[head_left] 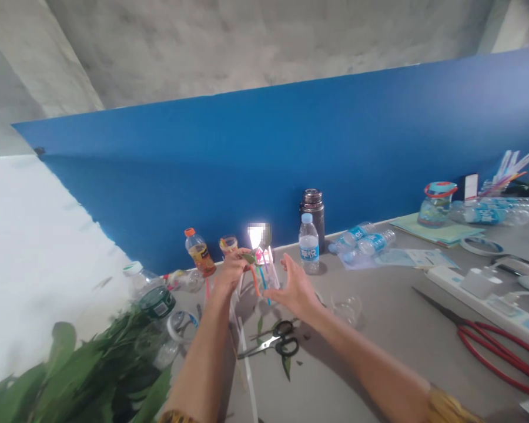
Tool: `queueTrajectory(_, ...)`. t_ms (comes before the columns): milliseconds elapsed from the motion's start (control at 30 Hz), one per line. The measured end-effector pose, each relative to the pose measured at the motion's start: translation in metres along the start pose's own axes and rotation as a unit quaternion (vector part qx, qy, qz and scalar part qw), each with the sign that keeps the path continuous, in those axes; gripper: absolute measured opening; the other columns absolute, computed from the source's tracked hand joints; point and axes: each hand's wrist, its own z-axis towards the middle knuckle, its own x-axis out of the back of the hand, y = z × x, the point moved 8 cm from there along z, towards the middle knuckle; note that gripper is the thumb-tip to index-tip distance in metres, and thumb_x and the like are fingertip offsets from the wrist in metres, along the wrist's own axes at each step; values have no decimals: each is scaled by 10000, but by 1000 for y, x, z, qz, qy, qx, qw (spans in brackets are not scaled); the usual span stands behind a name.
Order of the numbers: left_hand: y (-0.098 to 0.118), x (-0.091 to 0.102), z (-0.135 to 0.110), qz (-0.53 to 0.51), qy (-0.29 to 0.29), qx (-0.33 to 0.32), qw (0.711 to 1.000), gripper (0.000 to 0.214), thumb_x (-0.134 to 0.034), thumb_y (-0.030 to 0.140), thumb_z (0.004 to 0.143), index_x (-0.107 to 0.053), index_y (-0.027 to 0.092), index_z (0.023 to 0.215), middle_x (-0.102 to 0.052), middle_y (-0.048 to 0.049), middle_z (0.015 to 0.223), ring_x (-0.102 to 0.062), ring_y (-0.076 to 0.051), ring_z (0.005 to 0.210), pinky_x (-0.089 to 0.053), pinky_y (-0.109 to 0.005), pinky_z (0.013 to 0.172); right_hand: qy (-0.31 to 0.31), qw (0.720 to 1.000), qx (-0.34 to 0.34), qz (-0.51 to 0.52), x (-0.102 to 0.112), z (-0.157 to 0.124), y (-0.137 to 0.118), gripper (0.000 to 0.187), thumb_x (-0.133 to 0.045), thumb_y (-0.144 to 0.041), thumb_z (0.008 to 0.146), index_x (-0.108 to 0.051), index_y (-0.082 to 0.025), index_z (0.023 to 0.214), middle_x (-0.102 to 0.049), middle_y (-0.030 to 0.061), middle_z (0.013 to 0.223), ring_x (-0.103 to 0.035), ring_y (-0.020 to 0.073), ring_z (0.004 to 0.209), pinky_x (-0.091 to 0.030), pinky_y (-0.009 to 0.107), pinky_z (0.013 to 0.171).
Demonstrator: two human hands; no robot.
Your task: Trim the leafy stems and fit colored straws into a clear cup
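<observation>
My left hand (231, 270) is closed in a pinch on a green leaf (248, 257) beside a clear cup (267, 281) that holds pink, blue and orange straws. My right hand (296, 288) is open, fingers stretched out, right beside that cup on its right. Black-handled scissors (277, 341) lie on the grey table (379, 352) just below both hands, with loose leaf scraps around them.
Water bottles (309, 251), an orange-drink bottle (200, 251) and a dark flask (312, 211) stand along the blue wall. Leafy branches (83, 376) fill the lower left. Red-handled shears (489, 341), a power strip (489, 296), tape and more bottles lie to the right.
</observation>
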Motion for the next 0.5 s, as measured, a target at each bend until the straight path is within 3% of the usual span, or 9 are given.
queueTrajectory(133, 0, -2, 1, 6, -16, -13, 1000, 219, -677, 96, 478, -680, 171, 684, -688, -38, 676, -586, -161, 613, -450, -259, 569, 8, 1000, -7, 3, -12, 5, -7, 1166, -860, -410, 611, -287, -201, 1605, -553, 161, 1493, -492, 383, 1385, -441, 509, 1099)
queueTrajectory(500, 0, 3, 2, 44, -23, -4, 999, 195, -757, 143, 489, -692, 154, 673, -677, -32, 659, -587, -170, 631, -444, -264, 587, 39, 997, 36, 51, -28, 15, -6, 1073, -867, -291, 618, -345, -280, 1555, -628, 130, 1395, -564, 403, 1278, -464, 507, 1072)
